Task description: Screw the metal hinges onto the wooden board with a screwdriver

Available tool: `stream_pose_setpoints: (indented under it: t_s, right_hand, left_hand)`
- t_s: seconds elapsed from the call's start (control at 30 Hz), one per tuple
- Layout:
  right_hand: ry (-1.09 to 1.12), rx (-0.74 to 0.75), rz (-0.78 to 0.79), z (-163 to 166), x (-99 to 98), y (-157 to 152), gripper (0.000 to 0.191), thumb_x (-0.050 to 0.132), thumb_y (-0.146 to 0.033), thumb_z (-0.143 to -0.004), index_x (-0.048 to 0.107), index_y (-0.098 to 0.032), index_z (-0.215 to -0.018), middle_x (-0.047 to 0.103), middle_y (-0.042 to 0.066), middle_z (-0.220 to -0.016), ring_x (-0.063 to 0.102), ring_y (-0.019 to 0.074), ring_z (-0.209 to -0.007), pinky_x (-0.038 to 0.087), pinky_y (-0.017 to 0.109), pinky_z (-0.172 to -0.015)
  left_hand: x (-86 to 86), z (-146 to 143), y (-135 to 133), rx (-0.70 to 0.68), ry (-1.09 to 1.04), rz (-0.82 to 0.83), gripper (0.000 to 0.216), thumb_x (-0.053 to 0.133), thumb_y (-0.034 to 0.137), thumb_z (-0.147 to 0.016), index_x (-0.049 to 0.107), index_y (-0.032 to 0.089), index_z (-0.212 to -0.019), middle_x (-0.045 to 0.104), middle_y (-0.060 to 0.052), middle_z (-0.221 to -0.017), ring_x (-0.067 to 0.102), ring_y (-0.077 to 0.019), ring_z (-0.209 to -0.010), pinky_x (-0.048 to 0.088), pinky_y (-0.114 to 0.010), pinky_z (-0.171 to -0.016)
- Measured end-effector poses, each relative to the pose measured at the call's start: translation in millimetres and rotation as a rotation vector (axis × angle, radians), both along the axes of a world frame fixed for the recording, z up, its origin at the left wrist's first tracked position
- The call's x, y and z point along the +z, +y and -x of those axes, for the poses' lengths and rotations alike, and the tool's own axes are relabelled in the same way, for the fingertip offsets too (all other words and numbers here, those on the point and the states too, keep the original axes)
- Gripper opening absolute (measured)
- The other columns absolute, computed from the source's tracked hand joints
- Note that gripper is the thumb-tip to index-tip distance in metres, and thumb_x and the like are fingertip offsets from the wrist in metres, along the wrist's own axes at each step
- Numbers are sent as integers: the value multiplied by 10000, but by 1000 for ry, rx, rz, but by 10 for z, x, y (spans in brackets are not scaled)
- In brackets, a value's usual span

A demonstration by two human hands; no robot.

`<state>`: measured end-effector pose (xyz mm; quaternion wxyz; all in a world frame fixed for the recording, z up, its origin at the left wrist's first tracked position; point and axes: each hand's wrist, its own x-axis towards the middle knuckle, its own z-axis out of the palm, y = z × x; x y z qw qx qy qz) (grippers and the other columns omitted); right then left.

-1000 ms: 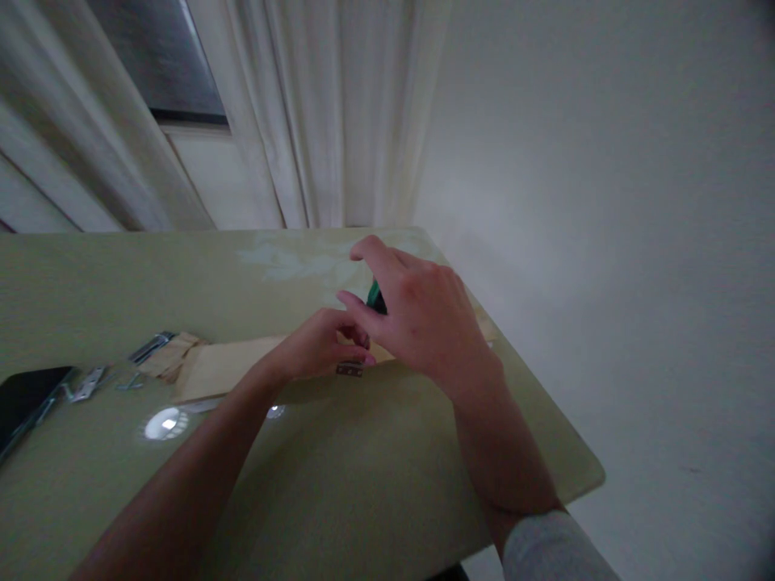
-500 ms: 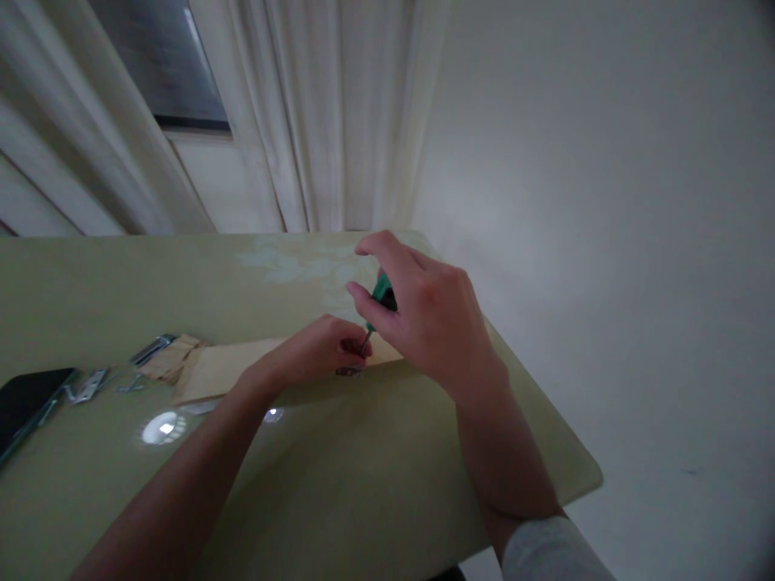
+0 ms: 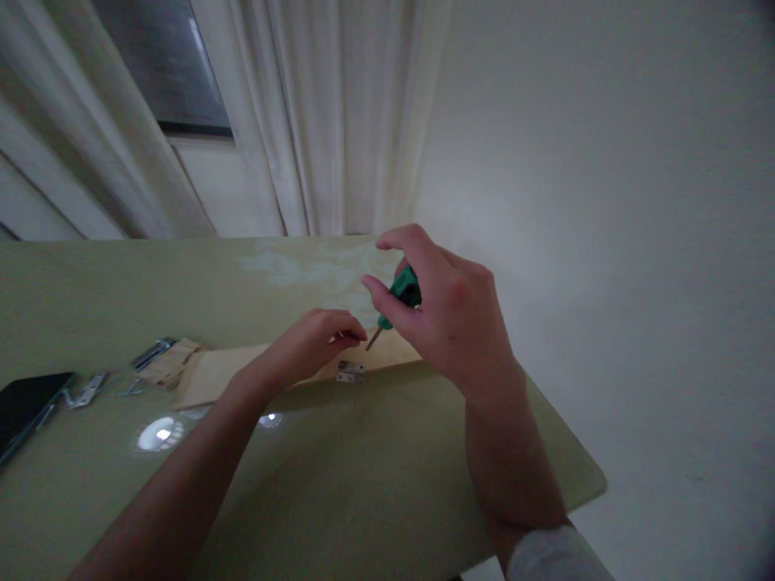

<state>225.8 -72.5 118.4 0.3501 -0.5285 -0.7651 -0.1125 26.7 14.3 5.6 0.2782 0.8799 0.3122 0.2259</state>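
Observation:
A screwdriver (image 3: pixel 404 289) with a green and black handle rests in the grip of my right hand (image 3: pixel 451 311), its thumb along the handle and index finger raised. The metal shaft slants down to the left, its tip just short of my left fingertips. My left hand (image 3: pixel 315 343) is over a pale wooden board (image 3: pixel 221 373), thumb and fingers pinched together; anything between them is too small to make out. Just below those fingers a small metal hinge (image 3: pixel 349 372) sits at the board's near edge, one leaf hanging past it.
Left of the board lie a crumpled brown wrapper (image 3: pixel 169 363), metal pieces (image 3: pixel 151 353), another hinge (image 3: pixel 90 391), some screws (image 3: pixel 130 389) and a black phone-like slab (image 3: pixel 30 403). The greenish table (image 3: pixel 363 476) ends at a rounded corner on the right. Curtains (image 3: pixel 339 121) hang behind.
My right hand has drawn the screwdriver up and to the right, away from the hinge. My left fingers have lifted slightly off the hinge, which now shows more fully.

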Motion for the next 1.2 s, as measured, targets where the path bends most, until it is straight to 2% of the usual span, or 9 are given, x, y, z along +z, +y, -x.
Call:
stream_pose_setpoints:
  t_s: [0.17, 0.27, 0.37, 0.53, 0.67, 0.83, 1.0, 1.1, 1.2]
  right_hand:
    - [56, 30, -131, -49, 3, -21, 250, 715, -314, -989, 676, -224, -1218, 760, 3, -955, 694, 166, -780, 498, 288, -745]
    - [101, 46, -192, -78, 21, -34, 248, 747, -320, -969, 685, -225, -1190, 758, -3, -909, 708, 170, -777, 508, 290, -729]
    - [193, 73, -254, -98, 29, -27, 233, 791, -353, -948, 694, -228, -1118, 740, -21, -838, 695, 157, -721, 516, 290, -710]
    - [384, 59, -308, -85, 10, 15, 330, 846, -486, -899, 644, -228, -855, 636, -54, -712, 587, 114, -588, 482, 271, -623]
    - [403, 84, -292, -82, -12, 42, 382, 911, -491, -831, 643, -230, -912, 675, -43, -808, 613, 121, -670, 491, 275, -664]
    - [596, 154, -214, -187, -251, 206, 371, 940, -433, -802, 654, -230, -922, 716, -24, -877, 680, 138, -728, 533, 280, -671]
    - [1249, 114, 82, -338, -872, 409, 496, 1035, -454, -607, 639, -196, -760, 712, -26, -748, 681, 121, -577, 544, 242, -551]
    - [1422, 63, 122, -412, -1224, 378, 579, 1014, -568, -580, 585, -200, -708, 663, -55, -647, 648, 96, -515, 540, 212, -511]
    - [1539, 28, 153, -497, -1409, 299, 586, 988, -602, -608, 569, -211, -732, 654, -69, -618, 634, 86, -508, 526, 180, -473]
  left_hand:
    - [214, 230, 13, 155, -90, -202, 180, 660, 214, -968, 813, 208, -1063, 822, -46, -1085, 754, -185, -954, 569, -297, -893]
    - [366, 587, -16, 428, -106, -215, 171, 740, 350, -928, 835, 220, -986, 836, -38, -1037, 755, -185, -874, 584, -295, -855]
    - [390, 1044, -83, 764, -87, -144, 229, 771, 389, -869, 844, 209, -990, 834, -24, -890, 730, -178, -755, 567, -279, -754]
    - [109, 1713, -270, 1171, 6, -85, 358, 709, 430, -879, 821, 178, -1108, 838, -45, -945, 755, -212, -903, 558, -312, -860]
    - [-230, 2138, -402, 1447, 139, -5, 419, 649, 483, -904, 815, 187, -1150, 833, -110, -978, 748, -288, -932, 558, -396, -867]
    - [-473, 2507, -489, 1493, 346, 70, 468, 617, 494, -894, 815, 184, -1183, 813, -179, -1131, 719, -388, -984, 577, -508, -855]
    - [-475, 2509, -494, 1483, 436, 165, 498, 621, 502, -890, 813, 173, -1211, 790, -222, -1123, 727, -417, -1015, 598, -519, -818]
    - [-476, 2486, -465, 1440, 445, 186, 461, 634, 483, -895, 825, 174, -1179, 792, -212, -1098, 727, -419, -1023, 593, -530, -842]
    - [-502, 2493, -444, 1426, 453, 161, 442, 628, 490, -910, 831, 181, -1154, 799, -189, -1051, 724, -402, -961, 587, -524, -824]
